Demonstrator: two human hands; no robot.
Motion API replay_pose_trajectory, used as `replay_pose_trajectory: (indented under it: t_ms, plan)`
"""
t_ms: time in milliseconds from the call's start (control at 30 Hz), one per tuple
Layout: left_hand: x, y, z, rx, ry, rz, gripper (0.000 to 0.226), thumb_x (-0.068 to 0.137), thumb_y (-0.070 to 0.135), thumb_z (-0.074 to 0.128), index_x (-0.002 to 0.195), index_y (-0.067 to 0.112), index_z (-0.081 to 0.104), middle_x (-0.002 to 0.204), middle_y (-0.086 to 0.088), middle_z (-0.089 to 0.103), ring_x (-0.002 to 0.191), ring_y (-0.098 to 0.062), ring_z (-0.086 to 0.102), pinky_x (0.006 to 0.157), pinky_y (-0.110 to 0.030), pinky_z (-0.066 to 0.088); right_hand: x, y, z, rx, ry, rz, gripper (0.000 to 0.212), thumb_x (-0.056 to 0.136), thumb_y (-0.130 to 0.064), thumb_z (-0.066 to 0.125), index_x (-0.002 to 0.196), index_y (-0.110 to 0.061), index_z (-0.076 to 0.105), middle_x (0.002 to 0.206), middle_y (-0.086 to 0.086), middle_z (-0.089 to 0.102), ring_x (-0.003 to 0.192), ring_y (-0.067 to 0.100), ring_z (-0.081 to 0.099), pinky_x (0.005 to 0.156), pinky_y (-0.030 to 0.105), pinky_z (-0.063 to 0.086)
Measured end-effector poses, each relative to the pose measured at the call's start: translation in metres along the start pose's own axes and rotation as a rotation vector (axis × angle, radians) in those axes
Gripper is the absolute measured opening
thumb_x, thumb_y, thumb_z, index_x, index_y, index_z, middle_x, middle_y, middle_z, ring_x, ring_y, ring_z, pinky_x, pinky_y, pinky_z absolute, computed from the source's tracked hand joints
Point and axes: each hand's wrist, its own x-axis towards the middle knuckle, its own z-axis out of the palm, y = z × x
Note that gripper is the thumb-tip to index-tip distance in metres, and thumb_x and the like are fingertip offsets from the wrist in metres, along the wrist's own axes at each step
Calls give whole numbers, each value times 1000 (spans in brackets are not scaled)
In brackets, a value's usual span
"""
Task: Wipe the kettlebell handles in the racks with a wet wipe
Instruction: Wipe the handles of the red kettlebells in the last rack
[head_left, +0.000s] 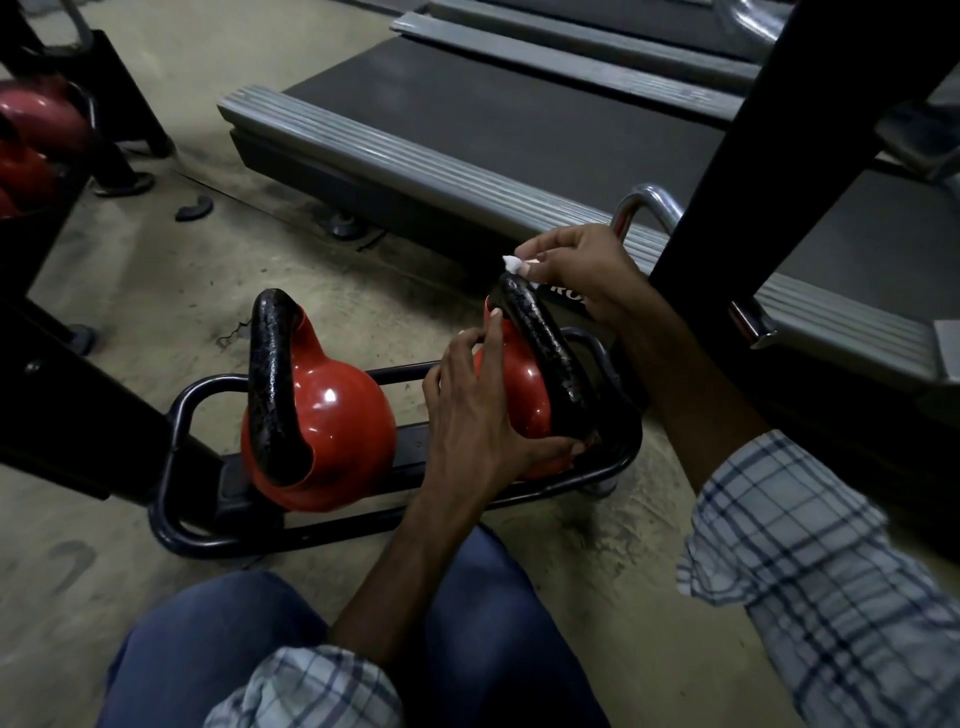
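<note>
The left hand (478, 415) holds the red kettlebell (519, 384) steady in the low rack (618, 457). Farther on, the right hand (576, 270) pinches the wet wipe (514, 263) on top of its handle (545, 348). It looks mid-wipe; next, rub down the handle.

Covered, blurred, cropped
The small white wet wipe (511, 263) is mostly buried in the right hand (576, 270); the left hand (478, 421) covers one side of the glossy red kettlebell (525, 384); blurred red kettlebells (36, 122) are cut by the left edge.
</note>
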Motion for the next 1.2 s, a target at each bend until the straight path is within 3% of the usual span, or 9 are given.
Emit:
replay_pose_trajectory:
  t_ms: [133, 300, 400, 500, 633, 733, 967, 1067, 1200]
  plan:
    - [1, -1, 0, -33, -27, 22, 137, 48, 67, 87, 158, 34, 12, 151, 0, 22, 135, -14, 21, 118, -48, 24, -9, 15, -1, 133, 17, 11, 14, 70, -16, 89, 81, -11, 80, 87, 11, 79, 91, 26, 75, 98, 44, 57]
    - [3, -1, -3, -80, -87, 36, 135, 51, 57, 91, 158, 36, 12, 152, 2, 20, 127, -6, 17, 114, -49, 30, -78, 25, -4, 84, 180, -190, 17, 80, -18, 85, 90, -5, 80, 81, 7, 78, 75, 15, 75, 70, 25, 59]
    - [6, -5, -6, -67, -163, 46, 141, 48, 52, 94, 158, 37, 7, 154, 3, 15, 137, -17, 18, 113, -44, 28, -115, 37, -3, -135, 328, -301, 5, 82, -21, 83, 86, -20, 80, 77, -10, 71, 69, 4, 69, 63, 13, 49]
    - [7, -9, -6, -58, -177, 80, 145, 46, 51, 96, 159, 36, 6, 154, 0, 17, 137, -20, 23, 114, -40, 21, -143, 47, -4, -242, 355, -371, 4, 84, -20, 82, 85, -22, 79, 86, -8, 65, 70, 7, 62, 60, 8, 41]
    - [10, -13, -2, -43, -161, 117, 148, 43, 56, 95, 160, 31, 7, 152, -3, 22, 138, -24, 33, 112, -36, 18, -164, 50, 0, -314, 320, -449, 7, 82, -13, 82, 84, -16, 76, 92, -6, 62, 75, 6, 61, 67, 8, 42]
    - [10, -14, -2, -33, -155, 144, 150, 41, 61, 93, 160, 28, 7, 152, -4, 24, 137, -24, 34, 110, -37, 20, -177, 52, 4, -374, 290, -508, 11, 81, -5, 79, 79, -13, 72, 92, -5, 62, 82, 7, 64, 72, 20, 50]
    - [7, -11, -6, -55, -192, 112, 153, 39, 71, 89, 160, 35, 2, 155, 1, 15, 141, -22, 22, 115, -36, 18, -182, 77, 6, 209, 351, -194, 16, 85, -1, 76, 95, -13, 73, 98, -2, 76, 94, 14, 74, 80, 24, 58]
    - [5, -6, -6, -109, -178, 80, 145, 43, 77, 83, 158, 40, 3, 153, 6, 16, 140, -22, 22, 114, -44, 25, -170, 89, 3, 296, 356, -129, 23, 85, 4, 74, 101, -12, 72, 101, -1, 77, 99, 14, 73, 84, 22, 56]
    - [4, -4, -3, -117, -150, 63, 135, 51, 76, 81, 158, 42, 5, 152, 7, 17, 139, -21, 24, 112, -44, 29, -150, 94, -5, 281, 187, -22, 32, 85, 9, 68, 102, -18, 75, 99, -3, 79, 95, 11, 74, 74, 20, 55]
